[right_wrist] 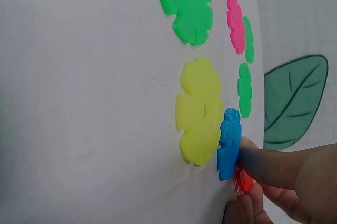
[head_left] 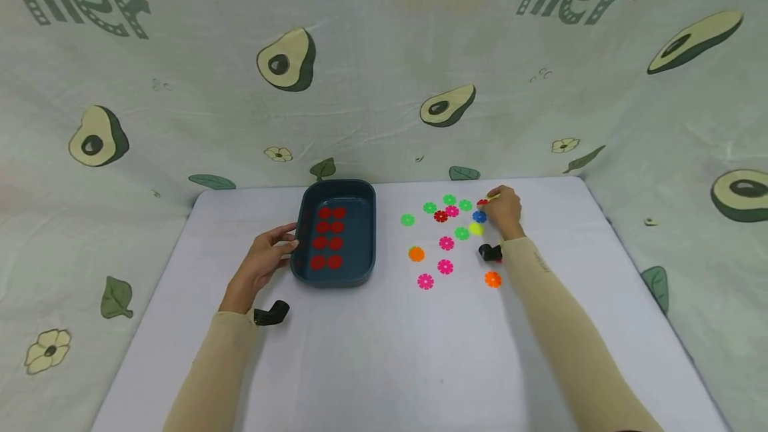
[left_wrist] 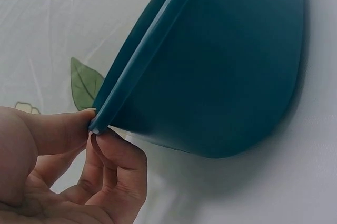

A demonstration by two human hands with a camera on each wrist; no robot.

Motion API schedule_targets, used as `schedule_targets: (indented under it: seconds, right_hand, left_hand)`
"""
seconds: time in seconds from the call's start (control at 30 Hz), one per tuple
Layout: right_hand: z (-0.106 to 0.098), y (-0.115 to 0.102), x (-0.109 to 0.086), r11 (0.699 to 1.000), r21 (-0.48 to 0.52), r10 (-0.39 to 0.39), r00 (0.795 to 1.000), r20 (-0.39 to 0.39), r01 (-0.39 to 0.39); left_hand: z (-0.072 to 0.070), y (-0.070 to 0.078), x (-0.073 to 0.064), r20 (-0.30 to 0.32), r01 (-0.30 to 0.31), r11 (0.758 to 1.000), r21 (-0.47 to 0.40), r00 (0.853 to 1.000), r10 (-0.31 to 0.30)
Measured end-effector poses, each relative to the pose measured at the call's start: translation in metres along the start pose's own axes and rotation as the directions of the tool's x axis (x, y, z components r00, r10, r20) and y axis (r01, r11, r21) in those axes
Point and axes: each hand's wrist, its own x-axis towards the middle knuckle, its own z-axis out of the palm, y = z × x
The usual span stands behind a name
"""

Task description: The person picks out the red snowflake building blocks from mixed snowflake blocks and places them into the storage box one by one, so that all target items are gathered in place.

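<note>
My left hand (head_left: 268,257) pinches the left rim of a dark blue plastic tray (head_left: 335,283), thumb on top and curled fingers below, as the left wrist view shows. Inside the tray lie several red flower-shaped discs (head_left: 321,243) in two columns. Over at the back right, my right hand (head_left: 505,211) has thumb and fingers around a red flower-shaped disc (right_wrist: 244,180) at the table surface. A blue disc (right_wrist: 229,145) is right beside the thumb and partly covers the red one. Next to it lies a yellow disc (right_wrist: 200,111).
Loose green (head_left: 408,220), pink (head_left: 425,281), orange (head_left: 417,254) and red discs (head_left: 441,217) are scattered on the white table (head_left: 372,352) right of the tray. A patterned cloth (head_left: 372,85) hangs behind. Black wrist pieces (head_left: 273,313) sit by both sleeves.
</note>
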Motion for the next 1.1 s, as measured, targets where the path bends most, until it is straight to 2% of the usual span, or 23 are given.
schedule_targets:
  seconds: [0.23, 0.5, 0.7, 0.97, 1.1]
  right_hand:
    - [0.005, 0.002, 0.001, 1.000, 0.014, 0.014, 1.000, 0.002, -0.014]
    - [0.009, 0.001, 0.003, 0.999, -0.003, -0.037, 0.999, -0.034, 0.036]
    - [0.009, 0.001, 0.002, 0.999, 0.006, -0.033, 0.998, -0.047, 0.033]
    - [0.006, 0.006, 0.001, 0.999, 0.015, -0.032, 0.998, -0.049, 0.033]
    - [-0.001, 0.010, -0.002, 0.997, 0.057, -0.042, 0.999, -0.022, 0.043]
  left_hand:
    - [-0.003, -0.002, -0.002, 0.003, 0.000, 1.000, 0.002, 1.000, 0.000]
    - [-0.007, -0.002, -0.004, -0.004, -0.003, 1.000, -0.013, 1.000, 0.003]
    - [-0.008, -0.002, -0.005, -0.002, 0.000, 1.000, -0.014, 1.000, 0.000]
    - [-0.005, -0.003, -0.002, 0.007, -0.013, 1.000, -0.028, 1.000, 0.014]
    - [-0.001, -0.003, -0.001, 0.013, -0.014, 0.999, -0.039, 1.000, 0.014]
